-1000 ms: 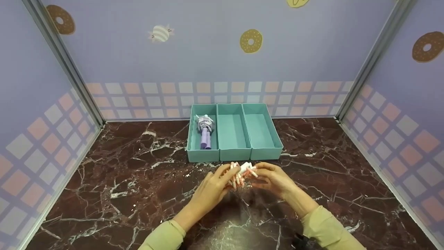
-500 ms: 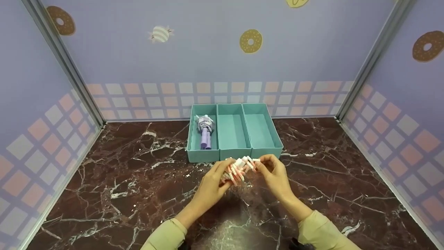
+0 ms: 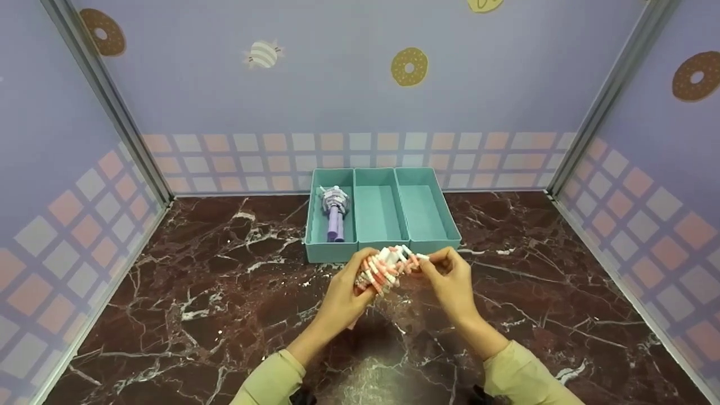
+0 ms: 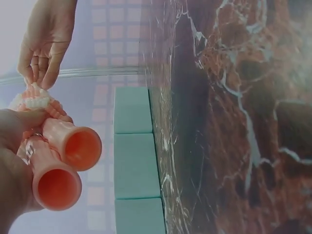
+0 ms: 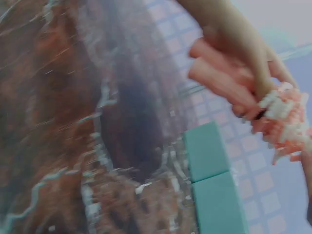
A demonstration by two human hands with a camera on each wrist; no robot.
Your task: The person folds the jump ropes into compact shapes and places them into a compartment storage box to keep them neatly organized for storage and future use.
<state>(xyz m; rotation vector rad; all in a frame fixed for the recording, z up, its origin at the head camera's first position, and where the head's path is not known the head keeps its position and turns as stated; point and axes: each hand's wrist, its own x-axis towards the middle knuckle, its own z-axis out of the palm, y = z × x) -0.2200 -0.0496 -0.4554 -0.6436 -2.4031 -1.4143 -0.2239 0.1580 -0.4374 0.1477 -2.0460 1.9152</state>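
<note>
My left hand (image 3: 341, 288) grips a bundled jump rope (image 3: 378, 275) strung with pink-orange and white beads, above the dark marble table just in front of the teal bins. Its two pink-orange handles (image 4: 45, 155) hang out side by side below the left hand in the left wrist view, hollow ends toward the camera. Thumb and forefinger of my right hand (image 3: 454, 284) pinch a beaded bit at the right side of the bundle. Over in the left teal bin (image 3: 332, 253) lies a second beaded jump rope (image 3: 335, 201), purple and white, with two purple handles.
A middle bin (image 3: 378, 205) and a right bin (image 3: 426, 208), both teal, stand beside the left one at the back wall. Patterned lilac panels (image 3: 332, 95) enclose the marble tabletop (image 3: 214, 315) at the back and both sides.
The bundle has risen slightly and turned in the left hand. The right hand has shifted a little up and right, its fingers going from beside the bundle to pinching the beaded bit.
</note>
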